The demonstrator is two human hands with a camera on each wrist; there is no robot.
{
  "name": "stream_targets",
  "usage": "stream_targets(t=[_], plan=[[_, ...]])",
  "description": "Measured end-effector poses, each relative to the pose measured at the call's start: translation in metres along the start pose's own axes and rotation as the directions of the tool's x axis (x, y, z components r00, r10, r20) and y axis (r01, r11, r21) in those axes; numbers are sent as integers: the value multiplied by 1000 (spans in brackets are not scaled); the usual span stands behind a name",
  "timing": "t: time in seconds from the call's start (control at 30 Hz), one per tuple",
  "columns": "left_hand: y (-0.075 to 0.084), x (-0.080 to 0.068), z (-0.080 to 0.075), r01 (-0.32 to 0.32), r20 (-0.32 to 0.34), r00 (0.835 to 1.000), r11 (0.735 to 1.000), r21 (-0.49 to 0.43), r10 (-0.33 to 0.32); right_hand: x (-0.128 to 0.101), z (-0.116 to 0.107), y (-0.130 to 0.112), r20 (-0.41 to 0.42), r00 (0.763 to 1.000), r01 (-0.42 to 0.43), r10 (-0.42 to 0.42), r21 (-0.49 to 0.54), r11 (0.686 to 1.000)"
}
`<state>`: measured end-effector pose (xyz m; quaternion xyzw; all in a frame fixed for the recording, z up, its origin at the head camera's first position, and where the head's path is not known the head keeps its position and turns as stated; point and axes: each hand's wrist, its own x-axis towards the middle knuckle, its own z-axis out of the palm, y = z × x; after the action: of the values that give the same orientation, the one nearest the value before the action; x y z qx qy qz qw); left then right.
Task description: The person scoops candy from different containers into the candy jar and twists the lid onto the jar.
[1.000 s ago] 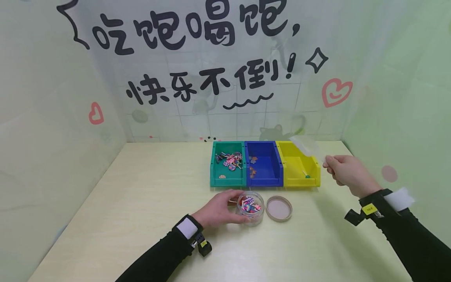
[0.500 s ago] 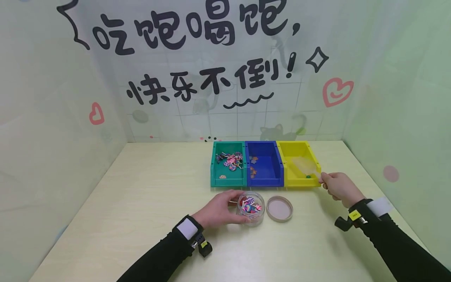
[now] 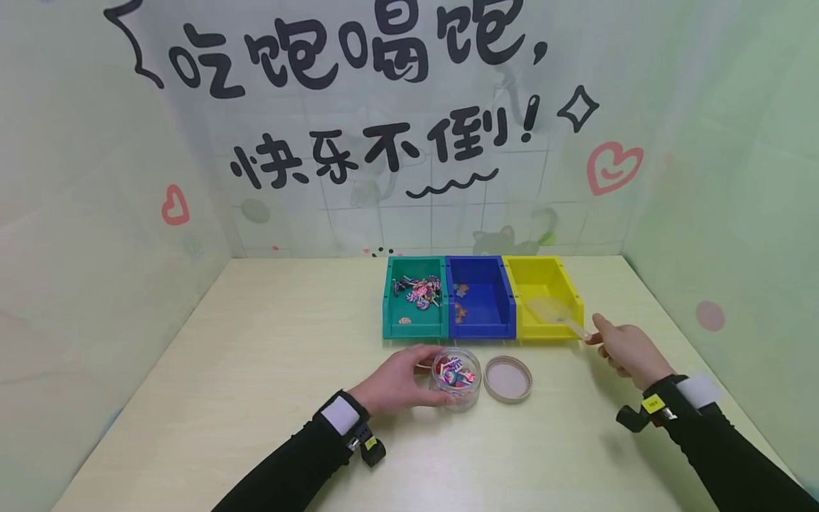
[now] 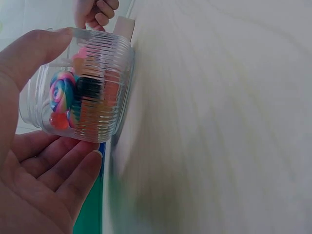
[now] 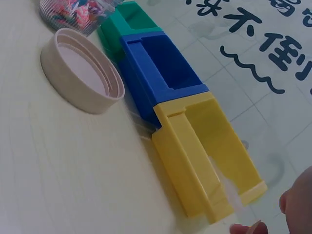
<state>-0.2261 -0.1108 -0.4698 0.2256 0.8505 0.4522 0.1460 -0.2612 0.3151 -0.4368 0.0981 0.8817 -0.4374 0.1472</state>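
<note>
My left hand (image 3: pixel 399 380) grips a clear jar (image 3: pixel 462 400) on the table, thumb on one side and fingers on the other. Tiny lollipop-shaped pieces (image 3: pixel 454 373) fill part of it, and the left wrist view shows a rainbow swirl (image 4: pixel 61 92) through the ribbed wall. A translucent spoon (image 3: pixel 549 310) lies in the yellow bin (image 3: pixel 547 332), its handle sticking out over the front right corner. Right by the handle's end is my right hand (image 3: pixel 630 352), thumb raised and apart from the fingers; the right wrist view shows a gap between thumb (image 5: pixel 300 202) and handle.
Right of the jar lies a pinkish round lid (image 3: pixel 507 380), inner side up. A green bin (image 3: pixel 414 331) with lollipop pieces and a blue bin (image 3: pixel 481 331) with small brown pieces adjoin the yellow one. A printed backdrop (image 3: pixel 288 227) rises behind the table.
My right hand has lowered the spoon into the yellow bin, parted its thumb from the handle and drawn back slightly right. The left hand and jar have stayed put.
</note>
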Motion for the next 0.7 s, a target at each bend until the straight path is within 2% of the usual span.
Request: stream_targets(t=[0.13, 0.27, 0.33, 0.4, 0.5, 0.7], plan=[[0, 1, 0, 1, -2, 1000, 1000, -2, -1, -11, -7, -2, -140, 988, 57, -59, -23, 998], [1, 0, 0, 7, -4, 1000, 1000, -22, -8, -25, -1, -16, -268, 948, 163, -171, -52, 985], [2, 0, 0, 10, -3, 1000, 999, -30, -10, -31, 7, -24, -282, 935, 208, -214, -51, 977], [1, 0, -1, 13, 0, 1000, 999, -37, -13, -36, 18, -33, -259, 934, 244, -247, -46, 969], [1, 0, -1, 16, 3, 1000, 999, -45, -16, -40, 35, -41, -180, 934, 298, -307, -74, 952], [0, 0, 0, 12, 2, 1000, 999, -46, -12, -35, 67, -40, 0, 899, 432, -438, -157, 888]])
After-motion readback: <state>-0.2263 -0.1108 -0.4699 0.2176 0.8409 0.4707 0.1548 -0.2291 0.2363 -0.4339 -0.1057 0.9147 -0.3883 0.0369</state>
